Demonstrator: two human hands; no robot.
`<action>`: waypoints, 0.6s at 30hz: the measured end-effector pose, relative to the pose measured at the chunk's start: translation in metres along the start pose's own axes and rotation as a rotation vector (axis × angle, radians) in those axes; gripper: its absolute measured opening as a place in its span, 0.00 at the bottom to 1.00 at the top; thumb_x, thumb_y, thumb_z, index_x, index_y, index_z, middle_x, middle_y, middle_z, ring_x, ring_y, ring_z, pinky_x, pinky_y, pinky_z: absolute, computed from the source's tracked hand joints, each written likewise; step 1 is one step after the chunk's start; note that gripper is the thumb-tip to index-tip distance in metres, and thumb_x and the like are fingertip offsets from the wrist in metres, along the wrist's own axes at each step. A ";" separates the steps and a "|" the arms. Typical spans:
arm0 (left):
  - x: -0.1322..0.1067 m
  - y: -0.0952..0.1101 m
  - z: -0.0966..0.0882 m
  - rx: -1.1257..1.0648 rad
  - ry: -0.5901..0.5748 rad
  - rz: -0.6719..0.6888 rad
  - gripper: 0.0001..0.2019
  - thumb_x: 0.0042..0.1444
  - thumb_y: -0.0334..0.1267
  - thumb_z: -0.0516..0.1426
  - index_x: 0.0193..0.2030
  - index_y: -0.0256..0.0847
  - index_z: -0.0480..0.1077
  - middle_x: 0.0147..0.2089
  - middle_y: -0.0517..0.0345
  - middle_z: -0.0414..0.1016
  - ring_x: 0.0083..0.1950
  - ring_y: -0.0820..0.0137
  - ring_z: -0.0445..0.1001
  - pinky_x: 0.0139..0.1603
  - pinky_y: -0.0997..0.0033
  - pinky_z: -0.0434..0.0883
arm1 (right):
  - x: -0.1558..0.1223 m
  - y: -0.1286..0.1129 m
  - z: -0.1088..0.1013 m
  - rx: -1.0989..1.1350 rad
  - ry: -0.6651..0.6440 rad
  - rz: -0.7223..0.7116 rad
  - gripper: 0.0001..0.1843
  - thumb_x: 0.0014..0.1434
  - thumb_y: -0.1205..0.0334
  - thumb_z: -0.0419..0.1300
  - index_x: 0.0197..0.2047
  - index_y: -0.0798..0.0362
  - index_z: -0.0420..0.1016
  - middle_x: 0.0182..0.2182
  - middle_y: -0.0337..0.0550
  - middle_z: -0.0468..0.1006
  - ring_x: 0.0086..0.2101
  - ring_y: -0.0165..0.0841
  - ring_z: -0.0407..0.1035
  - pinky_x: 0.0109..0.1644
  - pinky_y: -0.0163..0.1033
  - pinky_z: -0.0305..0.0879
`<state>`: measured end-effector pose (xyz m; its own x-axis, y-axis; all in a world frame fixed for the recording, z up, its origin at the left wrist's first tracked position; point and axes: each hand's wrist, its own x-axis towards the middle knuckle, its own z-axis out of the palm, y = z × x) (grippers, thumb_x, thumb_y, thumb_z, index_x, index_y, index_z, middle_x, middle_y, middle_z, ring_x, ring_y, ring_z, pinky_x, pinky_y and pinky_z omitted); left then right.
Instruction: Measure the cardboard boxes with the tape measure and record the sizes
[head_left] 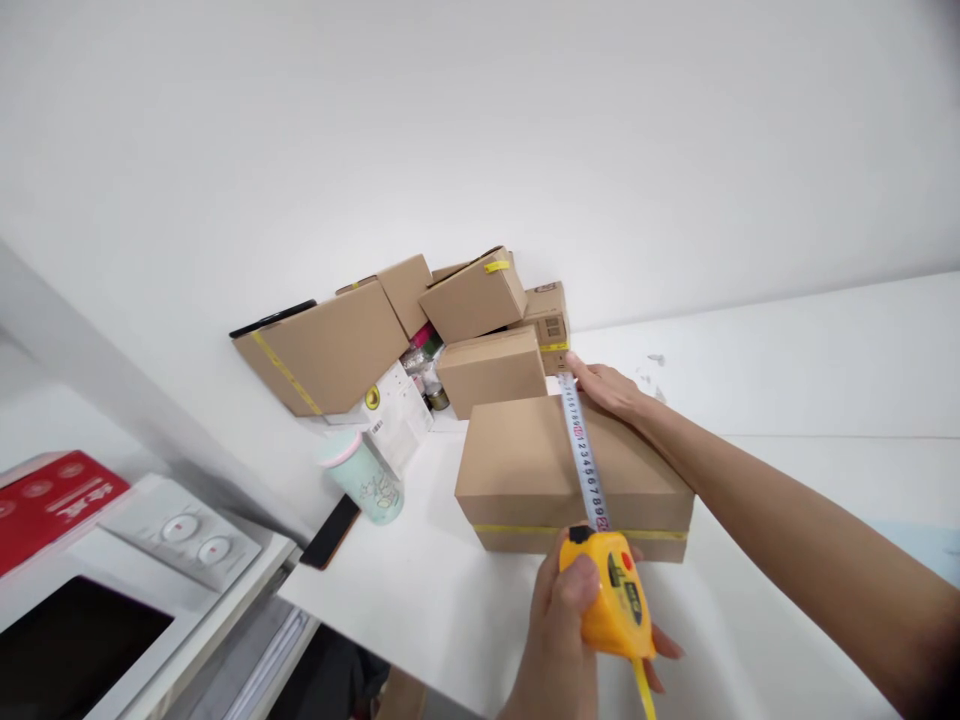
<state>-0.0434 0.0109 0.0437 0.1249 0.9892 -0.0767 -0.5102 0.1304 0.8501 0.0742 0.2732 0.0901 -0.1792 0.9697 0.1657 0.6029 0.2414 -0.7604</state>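
Note:
My left hand (559, 625) grips a yellow tape measure (615, 595) at the near side of a closed cardboard box (517, 450). The silver-white blade (582, 450) is drawn out and runs across the top of the box from the near edge to the far one. A yellow wrist strap (643, 690) hangs from the case. Reaching over from the right, my right hand (609, 388) pinches the blade's far end with the thumb at the box's far edge; its other fingers are partly hidden. Yellow tape (517, 531) runs along the box's near side.
Several other cardboard boxes (491, 370) are stacked against the wall behind. A mint-green tumbler (371, 485), a printed paper (401, 415) and a dark phone-like slab (331, 532) are on the white table (420, 590). A microwave oven (180, 535) with a red box (60, 505) on top stands left.

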 end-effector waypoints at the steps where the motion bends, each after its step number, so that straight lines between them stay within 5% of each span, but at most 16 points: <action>1: -0.004 0.002 -0.004 0.019 0.021 0.049 0.31 0.51 0.60 0.64 0.56 0.43 0.69 0.52 0.47 0.73 0.30 0.63 0.80 0.24 0.70 0.73 | -0.002 -0.001 -0.001 0.039 0.005 0.002 0.42 0.67 0.33 0.35 0.41 0.52 0.83 0.40 0.55 0.84 0.41 0.48 0.77 0.50 0.50 0.68; 4: -0.017 0.010 -0.022 0.126 0.202 0.280 0.34 0.50 0.58 0.67 0.60 0.46 0.66 0.55 0.46 0.74 0.33 0.63 0.80 0.34 0.62 0.78 | -0.008 -0.001 -0.005 0.172 0.057 0.005 0.40 0.69 0.36 0.34 0.50 0.54 0.79 0.46 0.53 0.83 0.45 0.43 0.76 0.53 0.45 0.68; 7: -0.025 0.022 -0.051 0.230 0.429 0.484 0.35 0.50 0.58 0.67 0.60 0.45 0.66 0.58 0.44 0.74 0.37 0.60 0.80 0.42 0.57 0.78 | -0.019 0.006 -0.012 0.404 0.245 -0.014 0.34 0.68 0.38 0.42 0.50 0.54 0.78 0.48 0.53 0.81 0.50 0.42 0.74 0.57 0.45 0.66; 11: -0.021 0.030 -0.096 0.257 0.610 0.560 0.33 0.48 0.53 0.67 0.59 0.44 0.67 0.56 0.45 0.76 0.51 0.55 0.78 0.47 0.63 0.74 | -0.055 0.032 -0.023 0.628 0.427 0.033 0.27 0.66 0.39 0.50 0.45 0.51 0.80 0.47 0.52 0.82 0.52 0.46 0.73 0.59 0.52 0.68; 14: -0.011 0.027 -0.121 0.235 0.611 0.514 0.30 0.49 0.51 0.67 0.57 0.42 0.70 0.56 0.45 0.77 0.53 0.57 0.76 0.46 0.67 0.72 | -0.096 0.057 -0.025 0.630 0.389 0.125 0.26 0.66 0.39 0.51 0.48 0.48 0.80 0.54 0.51 0.79 0.57 0.48 0.70 0.62 0.56 0.67; 18: 0.003 0.023 -0.128 0.197 0.542 0.474 0.30 0.48 0.56 0.66 0.53 0.39 0.73 0.51 0.44 0.79 0.50 0.56 0.77 0.41 0.67 0.72 | -0.146 0.076 -0.022 0.518 0.104 0.100 0.30 0.67 0.34 0.44 0.64 0.33 0.71 0.68 0.35 0.65 0.67 0.47 0.58 0.63 0.57 0.67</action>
<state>-0.1632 0.0252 -0.0039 -0.5335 0.8375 0.1184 -0.2368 -0.2823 0.9297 0.1636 0.1509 0.0220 -0.0470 0.9919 0.1179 0.1457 0.1236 -0.9816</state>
